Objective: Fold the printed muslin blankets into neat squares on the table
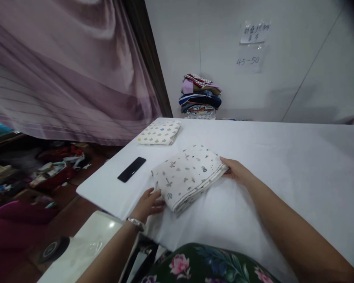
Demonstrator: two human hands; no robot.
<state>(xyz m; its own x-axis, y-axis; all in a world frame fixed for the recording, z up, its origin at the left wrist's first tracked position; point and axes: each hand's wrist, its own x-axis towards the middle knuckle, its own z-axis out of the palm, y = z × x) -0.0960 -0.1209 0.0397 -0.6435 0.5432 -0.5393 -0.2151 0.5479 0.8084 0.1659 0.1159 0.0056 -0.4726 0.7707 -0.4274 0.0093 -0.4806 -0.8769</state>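
A folded white cloth [191,175] with a small grey and brown print lies on the white table in front of me, turned at an angle. My right hand [234,169] grips its right corner, thumb on top and fingers underneath. By the cloth's near left corner is my left hand [150,202], its fingers spread and slightly curled. Its fingertips are at the cloth's edge; I cannot tell whether they touch it. Several layers show along the cloth's front fold.
Another folded patterned cloth [160,133] lies at the table's far left corner. A black phone [131,169] rests near the left edge. Behind the table stands a stack of folded fabrics [200,96] against the wall. A pale curtain [76,70] hangs at left.
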